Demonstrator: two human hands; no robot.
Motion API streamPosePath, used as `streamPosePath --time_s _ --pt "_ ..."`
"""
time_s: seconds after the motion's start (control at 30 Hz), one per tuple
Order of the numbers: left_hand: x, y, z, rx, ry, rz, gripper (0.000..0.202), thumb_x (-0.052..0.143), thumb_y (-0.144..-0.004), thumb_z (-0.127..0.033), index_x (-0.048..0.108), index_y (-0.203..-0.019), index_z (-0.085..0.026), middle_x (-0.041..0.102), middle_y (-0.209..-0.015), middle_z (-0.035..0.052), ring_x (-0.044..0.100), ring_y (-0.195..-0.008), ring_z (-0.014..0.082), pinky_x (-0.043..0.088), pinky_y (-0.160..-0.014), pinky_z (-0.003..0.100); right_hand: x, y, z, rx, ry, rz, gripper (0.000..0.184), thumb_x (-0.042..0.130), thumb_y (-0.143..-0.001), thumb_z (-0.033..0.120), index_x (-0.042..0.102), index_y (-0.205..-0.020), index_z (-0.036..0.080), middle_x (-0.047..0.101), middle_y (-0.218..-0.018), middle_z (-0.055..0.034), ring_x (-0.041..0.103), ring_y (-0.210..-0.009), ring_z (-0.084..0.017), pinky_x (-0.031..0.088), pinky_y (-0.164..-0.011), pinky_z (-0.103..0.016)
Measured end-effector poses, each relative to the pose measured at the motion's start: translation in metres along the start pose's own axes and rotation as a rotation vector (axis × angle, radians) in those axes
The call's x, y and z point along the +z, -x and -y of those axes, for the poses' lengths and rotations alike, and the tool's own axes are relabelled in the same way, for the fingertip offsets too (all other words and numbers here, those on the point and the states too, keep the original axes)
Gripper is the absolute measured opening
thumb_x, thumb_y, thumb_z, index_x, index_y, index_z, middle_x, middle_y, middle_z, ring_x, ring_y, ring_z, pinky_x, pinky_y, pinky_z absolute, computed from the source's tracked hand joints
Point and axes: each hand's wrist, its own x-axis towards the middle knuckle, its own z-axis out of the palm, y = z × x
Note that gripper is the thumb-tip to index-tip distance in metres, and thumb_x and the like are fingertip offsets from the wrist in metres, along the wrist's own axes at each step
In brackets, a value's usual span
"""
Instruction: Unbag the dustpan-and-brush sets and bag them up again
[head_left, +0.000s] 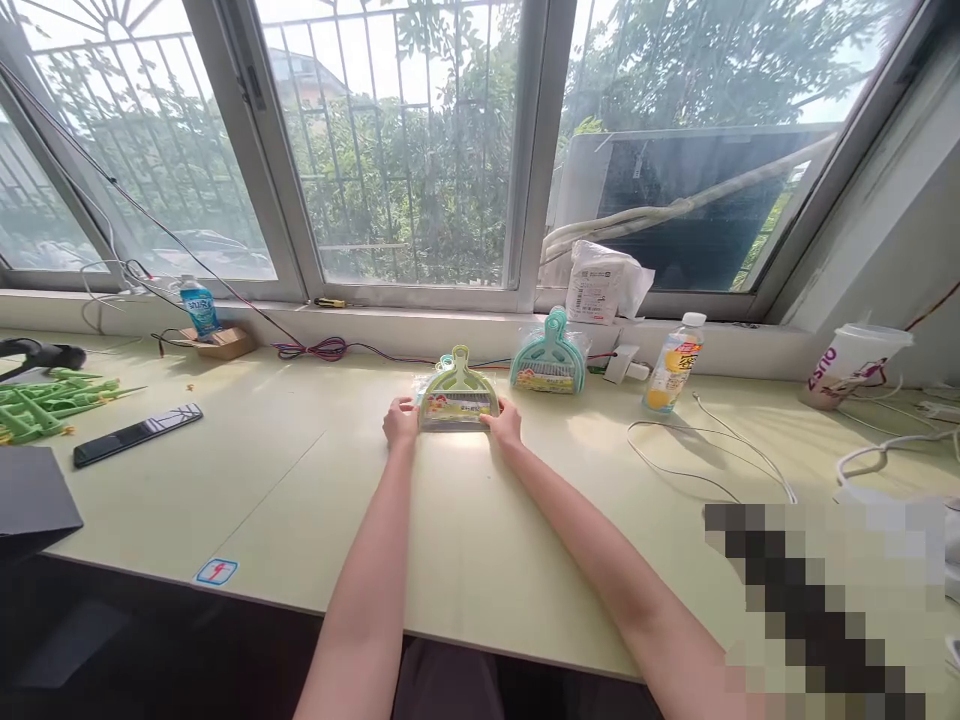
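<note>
Both my hands grip a green mini dustpan and brush set [459,385] in clear wrapping, upright on the table near the window wall. My left hand [401,422] is closed on its left edge, and my right hand [504,424] pinches the right edge. A bit of a teal set shows behind it; most of that is hidden. To the right, apart from my hand, a teal mini dustpan and brush set [548,355] leans against the sill, also wrapped.
A juice bottle [675,365], a loose white cable [720,462] and a paper cup [851,365] stand to the right. On the left lie a phone [139,435], green plastic parts [56,405] and a small box [225,343] beside a blue bottle [199,307].
</note>
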Motion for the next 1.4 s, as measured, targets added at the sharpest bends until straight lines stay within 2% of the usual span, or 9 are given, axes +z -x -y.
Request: streamPosePath --time_s 0.1,0.2,0.37,0.57,0.8,0.93,1.1,1.23,1.4 --pt "-0.001 0.005 -0.003 -0.031 0.027 0.055 0.041 0.030 -0.096 -0.043 0.061 -0.114 -0.023 0.071 -0.107 0.0075 0.067 -0.092 0.0232 0.045 -0.084 0.036 0.013 -0.008 0.004 -0.032 0.220 -0.096 0.050 0.066 -0.076 0.022 0.058 -0.125 0.018 0.056 -0.128 -0.0139 0.045 -0.126 -0.028 0.037 -0.104 -0.037" --pt "0.001 0.016 -0.008 0.050 -0.024 0.092 0.064 0.040 -0.090 -0.057 0.037 -0.141 -0.020 0.063 -0.125 0.0131 0.059 -0.114 0.0291 0.041 -0.093 0.042 0.022 -0.016 0.006 -0.043 0.364 -0.037 0.054 0.061 -0.083 0.025 0.049 -0.134 0.016 0.045 -0.141 -0.0165 0.037 -0.133 -0.027 0.031 -0.107 -0.037" --pt "0.005 0.024 -0.011 0.157 -0.204 0.147 0.086 0.060 -0.082 -0.032 0.009 -0.150 -0.019 0.050 -0.139 0.0179 0.048 -0.127 0.0301 0.037 -0.100 0.044 0.035 -0.028 0.009 -0.072 0.480 0.089 0.056 0.050 -0.092 0.026 0.034 -0.143 0.013 0.056 -0.133 -0.0172 0.048 -0.126 -0.026 0.029 -0.105 -0.038" --pt "0.000 0.024 -0.020 0.214 -0.362 -0.298 0.054 0.051 -0.087 -0.025 0.035 -0.137 -0.015 0.050 -0.133 0.0196 0.045 -0.125 0.0329 0.040 -0.095 0.046 0.066 -0.030 0.027 -0.081 0.508 0.042 0.050 0.049 -0.093 0.029 0.039 -0.140 0.014 0.061 -0.125 -0.0183 0.049 -0.123 -0.028 0.027 -0.105 -0.044" --pt "0.009 0.026 -0.019 0.431 -0.480 0.168 0.038 0.049 -0.085 -0.024 0.052 -0.122 -0.017 0.055 -0.127 0.0141 0.049 -0.120 0.0295 0.037 -0.100 0.044 0.088 -0.033 0.039 -0.101 0.358 0.025 0.055 0.052 -0.091 0.035 0.037 -0.140 0.014 0.055 -0.133 -0.0176 0.047 -0.125 -0.028 0.028 -0.107 -0.043" --pt "0.013 0.021 -0.013 0.436 -0.479 0.194 0.040 0.045 -0.087 -0.026 0.051 -0.125 -0.018 0.052 -0.131 0.0140 0.048 -0.123 0.0274 0.033 -0.105 0.043 0.046 -0.043 0.019 -0.099 0.223 -0.334 0.043 0.038 -0.096 0.033 0.037 -0.137 0.022 0.039 -0.146 -0.0138 0.038 -0.133 -0.023 0.033 -0.104 -0.040" --pt "0.015 0.017 -0.011 0.450 -0.497 0.218 0.038 0.042 -0.088 -0.028 0.053 -0.123 -0.017 0.048 -0.133 0.0143 0.047 -0.125 0.0261 0.032 -0.107 0.041 -0.062 -0.072 -0.034 0.053 0.189 -0.689 0.047 0.039 -0.092 0.023 0.031 -0.138 0.018 0.037 -0.142 -0.0209 0.038 -0.132 -0.026 0.036 -0.100 -0.044" --pt "0.016 0.017 -0.010 0.462 -0.523 0.218 0.037 0.041 -0.089 -0.028 0.054 -0.122 -0.017 0.047 -0.134 0.0153 0.048 -0.124 0.0273 0.033 -0.107 0.042 -0.125 -0.094 -0.072 0.175 0.240 -0.479 0.042 0.058 -0.084 0.027 0.043 -0.122 0.021 0.056 -0.125 -0.0141 0.050 -0.119 -0.026 0.039 -0.095 -0.040" --pt "0.017 0.017 -0.009 0.474 -0.512 0.211 0.036 0.041 -0.088 -0.028 0.056 -0.119 -0.018 0.047 -0.132 0.0160 0.049 -0.123 0.0279 0.034 -0.106 0.043 -0.136 -0.102 -0.082 0.185 0.344 -0.370 0.038 0.063 -0.082 0.028 0.048 -0.117 0.023 0.061 -0.121 -0.0105 0.052 -0.118 -0.025 0.033 -0.099 -0.044"
